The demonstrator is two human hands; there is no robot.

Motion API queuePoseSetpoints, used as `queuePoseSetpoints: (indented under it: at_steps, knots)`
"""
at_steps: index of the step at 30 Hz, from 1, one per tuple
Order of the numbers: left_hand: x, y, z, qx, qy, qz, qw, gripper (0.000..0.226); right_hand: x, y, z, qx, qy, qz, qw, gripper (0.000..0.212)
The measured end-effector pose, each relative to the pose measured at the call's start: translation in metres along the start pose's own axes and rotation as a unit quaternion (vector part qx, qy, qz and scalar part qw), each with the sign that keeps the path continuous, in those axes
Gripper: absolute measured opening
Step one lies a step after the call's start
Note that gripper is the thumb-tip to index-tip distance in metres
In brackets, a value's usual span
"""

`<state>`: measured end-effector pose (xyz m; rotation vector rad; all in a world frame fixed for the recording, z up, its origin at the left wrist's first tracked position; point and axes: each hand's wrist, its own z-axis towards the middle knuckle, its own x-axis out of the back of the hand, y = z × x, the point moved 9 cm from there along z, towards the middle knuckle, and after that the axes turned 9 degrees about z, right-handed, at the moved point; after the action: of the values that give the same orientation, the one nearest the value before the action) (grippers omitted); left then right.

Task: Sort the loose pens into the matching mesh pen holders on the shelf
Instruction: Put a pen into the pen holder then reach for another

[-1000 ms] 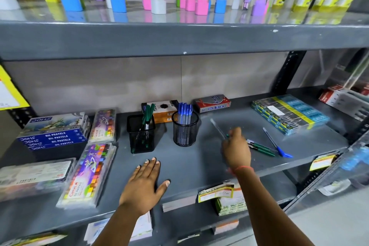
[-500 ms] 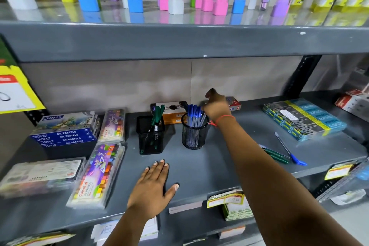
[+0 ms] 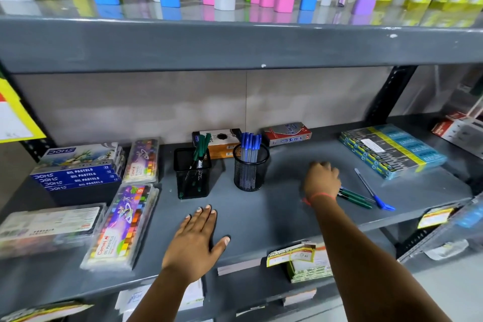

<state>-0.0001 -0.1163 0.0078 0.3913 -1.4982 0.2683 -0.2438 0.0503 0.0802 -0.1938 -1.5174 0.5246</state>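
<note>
Two black mesh holders stand mid-shelf. The square holder [image 3: 193, 174] has green pens in it. The round holder [image 3: 251, 168] is filled with several blue pens. Loose green pens [image 3: 356, 197] and one blue pen [image 3: 371, 189] lie on the grey shelf [image 3: 261, 217] to the right. My right hand [image 3: 322, 180] is blurred, hovering just left of the green pens, fingers curled down with nothing visibly in them. My left hand [image 3: 194, 240] lies flat on the shelf front, fingers spread, holding nothing.
Oil pastel boxes [image 3: 78, 172] and crayon packs [image 3: 122, 222] fill the shelf's left side. Small boxes [image 3: 287, 133] sit behind the holders. A stack of blue-yellow packs [image 3: 392, 150] lies at the right. The upper shelf [image 3: 235, 44] overhangs close above.
My right hand has left the round holder, where it put a blue pen, and swung back right and down beside the loose green pens. The left hand stayed flat.
</note>
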Motion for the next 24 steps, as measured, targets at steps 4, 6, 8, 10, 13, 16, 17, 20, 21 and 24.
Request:
queuePoseSetpoints:
  at_steps: [4,6,8,10,13,16,17,20,21,24]
  knots:
    - [0.000,0.001,-0.001,0.001,-0.004,0.003,1.000,0.118,-0.015,0.032,-0.004,-0.004,-0.061,-0.135,0.989,0.045]
    - [0.000,0.001,-0.001,0.002,-0.003,0.005,1.000,0.118,-0.021,0.034,-0.008,0.014,-0.067,-0.158,0.985,0.050]
    - [0.000,0.001,-0.001,0.002,-0.004,0.008,1.000,0.119,-0.023,0.028,-0.010,0.042,-0.050,-0.160,0.985,0.037]
    - [0.000,0.001,-0.001,0.004,-0.006,0.013,1.000,0.119,-0.027,0.018,-0.015,0.071,-0.051,-0.157,0.984,0.035]
    - [0.000,0.002,-0.001,0.005,-0.009,0.011,1.000,0.121,-0.037,0.002,-0.027,0.118,-0.072,-0.150,0.979,0.036]
    - [-0.001,0.002,-0.002,0.007,-0.014,0.011,1.000,0.121,-0.048,-0.021,-0.045,0.184,-0.095,-0.157,0.966,0.036]
    - [-0.001,0.002,-0.002,0.008,-0.015,0.011,1.000,0.122,-0.051,-0.029,-0.052,0.209,-0.097,-0.157,0.960,0.035]
    - [-0.002,0.001,-0.002,0.010,-0.017,0.012,1.000,0.121,-0.060,-0.050,-0.072,0.271,-0.104,-0.141,0.946,0.034]
    - [-0.002,0.001,-0.002,0.010,-0.017,0.012,1.000,0.121,-0.062,-0.055,-0.079,0.283,-0.108,-0.131,0.944,0.035]
    - [-0.002,0.002,-0.002,0.009,-0.017,0.012,1.000,0.122,-0.066,-0.062,-0.099,0.309,-0.115,-0.086,0.940,0.038]
